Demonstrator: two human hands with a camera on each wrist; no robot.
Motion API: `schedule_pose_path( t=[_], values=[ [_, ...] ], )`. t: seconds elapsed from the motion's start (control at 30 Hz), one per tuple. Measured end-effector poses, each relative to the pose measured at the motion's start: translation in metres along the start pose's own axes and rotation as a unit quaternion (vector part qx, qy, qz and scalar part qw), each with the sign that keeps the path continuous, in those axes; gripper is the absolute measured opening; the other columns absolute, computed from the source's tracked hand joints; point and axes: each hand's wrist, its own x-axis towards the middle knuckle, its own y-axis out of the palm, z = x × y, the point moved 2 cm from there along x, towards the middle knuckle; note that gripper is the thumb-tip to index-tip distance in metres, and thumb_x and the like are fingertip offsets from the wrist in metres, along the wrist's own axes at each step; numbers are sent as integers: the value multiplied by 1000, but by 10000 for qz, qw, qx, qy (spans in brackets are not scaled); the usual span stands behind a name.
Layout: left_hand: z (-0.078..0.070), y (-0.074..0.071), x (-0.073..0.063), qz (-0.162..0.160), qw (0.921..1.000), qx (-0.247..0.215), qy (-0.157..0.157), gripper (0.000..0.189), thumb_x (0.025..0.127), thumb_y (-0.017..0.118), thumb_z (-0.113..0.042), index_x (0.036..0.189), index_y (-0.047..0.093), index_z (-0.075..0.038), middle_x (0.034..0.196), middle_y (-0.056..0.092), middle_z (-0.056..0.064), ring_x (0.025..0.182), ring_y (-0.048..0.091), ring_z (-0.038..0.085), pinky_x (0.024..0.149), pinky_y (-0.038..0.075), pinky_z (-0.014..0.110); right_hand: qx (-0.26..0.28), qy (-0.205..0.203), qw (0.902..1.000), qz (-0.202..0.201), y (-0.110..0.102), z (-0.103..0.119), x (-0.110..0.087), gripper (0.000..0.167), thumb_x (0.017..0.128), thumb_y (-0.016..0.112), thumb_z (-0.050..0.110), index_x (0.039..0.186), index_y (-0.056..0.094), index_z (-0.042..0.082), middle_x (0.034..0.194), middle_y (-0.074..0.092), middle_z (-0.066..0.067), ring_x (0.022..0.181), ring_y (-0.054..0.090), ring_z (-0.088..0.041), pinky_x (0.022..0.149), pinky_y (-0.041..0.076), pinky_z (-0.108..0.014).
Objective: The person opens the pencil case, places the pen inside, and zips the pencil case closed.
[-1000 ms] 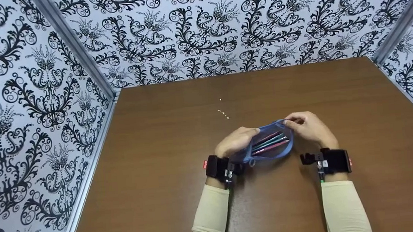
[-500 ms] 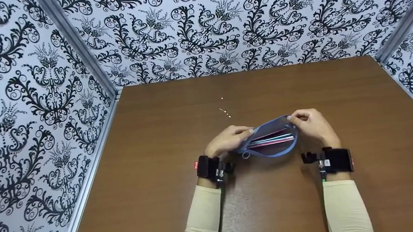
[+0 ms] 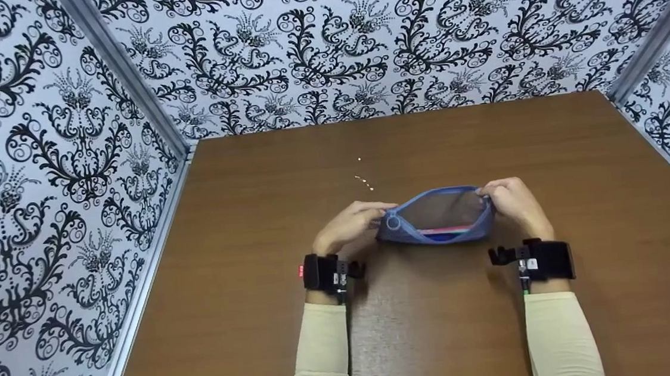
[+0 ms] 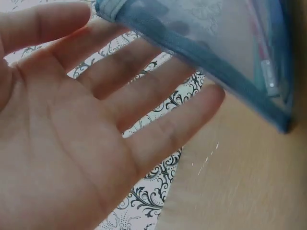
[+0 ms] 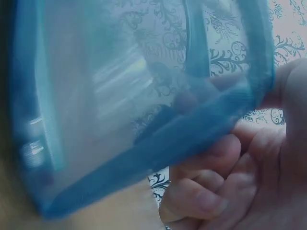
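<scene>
A blue, see-through zip pencil case (image 3: 404,236) is held up between my two hands, its long mouth gaping toward me. Several pencils (image 3: 445,231) lie along its bottom, mostly hidden by the front wall. At the left end, beside the round zip pull (image 3: 393,222), my left hand (image 3: 347,226) pinches the corner; the left wrist view shows its fingers (image 4: 163,129) stretched out behind the mesh. My right hand (image 3: 514,204) grips the opposite upper corner, and in the right wrist view its fingers (image 5: 196,196) are curled by the blue edge (image 5: 158,143).
Below the hands spreads a brown wooden table (image 3: 243,231). Small pale flecks (image 3: 364,181) show on it beyond the case. Patterned walls (image 3: 347,43) close off the back and sides. A black strap with a camera (image 3: 322,272) sits on each wrist.
The left hand has moved left, toward the case's zip-pull end. The case has levelled and tilted, so its mouth gapes wider and the pencils show less. The right hand has shifted only slightly.
</scene>
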Motion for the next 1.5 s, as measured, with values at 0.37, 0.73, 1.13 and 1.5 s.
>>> schedule_pose_path(
  t=[0.37, 0.73, 1.13, 1.5],
  values=[
    [1, 5, 4, -706, 9933, 892, 208, 30, 89, 73, -14, 118, 73, -14, 110, 73, -2, 98, 66, 11, 86, 52, 26, -58, 120, 9995, -275, 5, 3, -4, 37, 100, 54, 30, 95, 71, -2, 69, 53, 5, 60, 45, -10, 56, 38, -25],
    [-2, 5, 7, -1241, 9840, 1214, 396, 18, 84, 77, -10, 102, 79, -10, 93, 75, 0, 85, 67, 20, 73, 51, 22, -781, -2539, 9385, -2205, 43, 63, -16, 15, 83, 75, 10, 82, 68, -3, 82, 66, -20, 81, 59, -38, 79, 43, -48],
    [-4, 5, 10, -1378, 9792, 1379, 564, 14, 86, 74, -6, 98, 80, -8, 90, 76, 0, 79, 66, 8, 74, 53, 24, -2508, -4374, 8602, -762, 110, 95, -35, 34, 72, 87, 22, 92, 66, 4, 90, 57, -8, 82, 51, -27, 70, 43, -41],
    [-5, 2, 7, -1455, 9789, 1399, 319, 15, 86, 75, -8, 100, 80, -12, 96, 77, 0, 85, 68, 7, 75, 53, 22, -1248, -3015, 9364, -1288, 112, 99, -36, 12, 91, 67, 10, 81, 69, 4, 78, 67, -9, 76, 60, -30, 73, 39, -46]
  ],
)
